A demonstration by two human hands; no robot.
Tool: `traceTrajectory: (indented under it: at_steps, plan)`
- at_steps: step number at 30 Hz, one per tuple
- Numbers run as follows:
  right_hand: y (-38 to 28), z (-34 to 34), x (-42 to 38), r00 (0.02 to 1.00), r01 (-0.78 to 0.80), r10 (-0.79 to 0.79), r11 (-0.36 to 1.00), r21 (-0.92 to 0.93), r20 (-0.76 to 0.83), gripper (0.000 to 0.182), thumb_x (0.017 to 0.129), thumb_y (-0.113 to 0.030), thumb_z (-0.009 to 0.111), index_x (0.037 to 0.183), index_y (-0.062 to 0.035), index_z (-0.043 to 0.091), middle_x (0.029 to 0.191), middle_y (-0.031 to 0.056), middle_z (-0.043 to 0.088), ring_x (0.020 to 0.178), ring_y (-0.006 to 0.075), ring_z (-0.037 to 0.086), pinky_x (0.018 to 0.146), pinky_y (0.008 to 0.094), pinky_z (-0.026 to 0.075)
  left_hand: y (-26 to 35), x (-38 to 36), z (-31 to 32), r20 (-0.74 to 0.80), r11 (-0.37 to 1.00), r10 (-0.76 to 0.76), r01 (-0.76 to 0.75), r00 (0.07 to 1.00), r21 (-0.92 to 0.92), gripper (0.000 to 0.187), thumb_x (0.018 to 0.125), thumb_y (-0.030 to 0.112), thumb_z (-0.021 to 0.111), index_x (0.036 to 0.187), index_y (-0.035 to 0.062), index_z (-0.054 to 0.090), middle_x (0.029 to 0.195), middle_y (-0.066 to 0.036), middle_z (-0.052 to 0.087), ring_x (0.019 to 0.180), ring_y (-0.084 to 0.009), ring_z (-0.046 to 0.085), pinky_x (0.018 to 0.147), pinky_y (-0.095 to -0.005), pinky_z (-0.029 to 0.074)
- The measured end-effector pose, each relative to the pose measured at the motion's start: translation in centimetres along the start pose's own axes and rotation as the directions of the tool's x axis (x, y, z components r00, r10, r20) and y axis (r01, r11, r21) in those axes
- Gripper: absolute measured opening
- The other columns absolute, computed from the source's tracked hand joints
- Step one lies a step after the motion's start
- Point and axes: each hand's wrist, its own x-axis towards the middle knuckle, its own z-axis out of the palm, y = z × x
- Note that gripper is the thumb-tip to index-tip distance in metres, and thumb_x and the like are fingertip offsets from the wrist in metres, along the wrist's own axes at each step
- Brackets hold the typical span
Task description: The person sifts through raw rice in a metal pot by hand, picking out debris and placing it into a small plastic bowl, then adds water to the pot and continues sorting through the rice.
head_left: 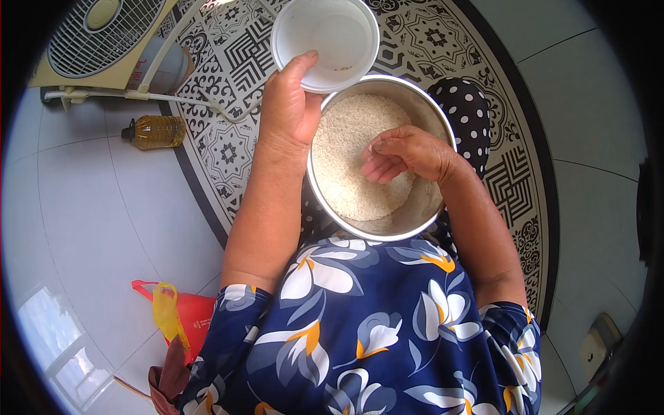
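Note:
My left hand point(292, 104) grips the rim of a white plastic bowl point(328, 34), thumb inside and fingers underneath. A few small brownish specks lie on the inner wall of the bowl. Just below it is a round metal pot point(432, 200) holding a broad bed of white rice point(356, 138). Over the rice, my right hand point(404, 155) is curled, with thumb and forefinger drawn together in a pinch. Whatever is between those fingertips is too small to make out.
A black-and-white patterned mat point(515, 173) lies on pale floor tiles. To the left are a box fan point(104, 41), a bottle of yellow oil point(158, 132) and a red plastic bag point(195, 318). Polka-dot cloth point(463, 114) covers a leg beside the pot.

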Motion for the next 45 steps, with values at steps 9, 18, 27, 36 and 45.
traceTrajectory:
  at_steps: [9,18,27,36,45]
  plan:
    - [0.6,-0.5,0.2,0.995,0.066,-0.071,0.995,0.076,0.073,0.032,0.086,-0.019,0.046,0.101,0.0063,0.060,0.094,0.0177,0.065,0.083,0.0234,0.065,0.077,0.0325,0.053,0.0,0.0,-0.1,0.011,1.000,-0.011,0.011,1.000,-0.013,0.041,0.082,0.009,0.057,0.118,-0.0040,0.043,0.112,-0.016,0.053,0.104,-0.0283,0.054,0.086,-0.0484,0.048]
    - [0.1,-0.3,-0.1,0.989,0.128,-0.142,0.967,0.220,0.050,0.040,0.089,-0.021,0.041,0.111,0.0097,0.055,0.105,0.0215,0.061,0.092,0.0271,0.063,0.082,0.0351,0.051,0.0,0.0,-0.1,0.018,1.000,-0.015,0.015,1.000,-0.004,0.042,0.082,0.010,0.057,0.119,-0.0043,0.043,0.112,-0.017,0.053,0.106,-0.0280,0.053,0.088,-0.0470,0.047]
    - [-0.1,-0.3,-0.1,0.985,0.126,-0.154,0.948,0.291,0.075,0.043,0.091,-0.020,0.033,0.116,0.0112,0.049,0.108,0.0229,0.059,0.094,0.0272,0.061,0.085,0.0355,0.049,-0.1,0.0,-0.1,0.008,1.000,-0.018,0.018,1.000,-0.002,0.041,0.083,0.009,0.056,0.119,-0.0045,0.043,0.112,-0.016,0.053,0.105,-0.0274,0.053,0.089,-0.0463,0.047]
    - [0.8,-0.3,0.6,0.989,0.145,-0.144,0.989,0.026,-0.036,0.043,0.089,-0.029,0.044,0.103,0.0081,0.060,0.101,0.0173,0.064,0.093,0.0242,0.062,0.086,0.0332,0.048,-0.1,0.1,0.0,-0.001,1.000,-0.014,0.014,1.000,-0.004,0.042,0.082,0.008,0.056,0.119,-0.0055,0.042,0.113,-0.017,0.052,0.106,-0.0278,0.052,0.090,-0.0464,0.046]
    - [1.0,0.2,1.2,0.943,-0.012,-0.141,0.892,-0.452,-0.303,0.020,0.085,-0.015,0.056,0.099,-0.0027,0.063,0.079,0.0056,0.064,0.068,0.0105,0.056,0.066,0.0253,0.048,0.0,0.0,0.1,0.012,0.999,-0.009,0.008,1.000,0.034,0.042,0.084,0.010,0.054,0.121,-0.0045,0.040,0.114,-0.017,0.052,0.107,-0.0279,0.052,0.090,-0.0464,0.047]
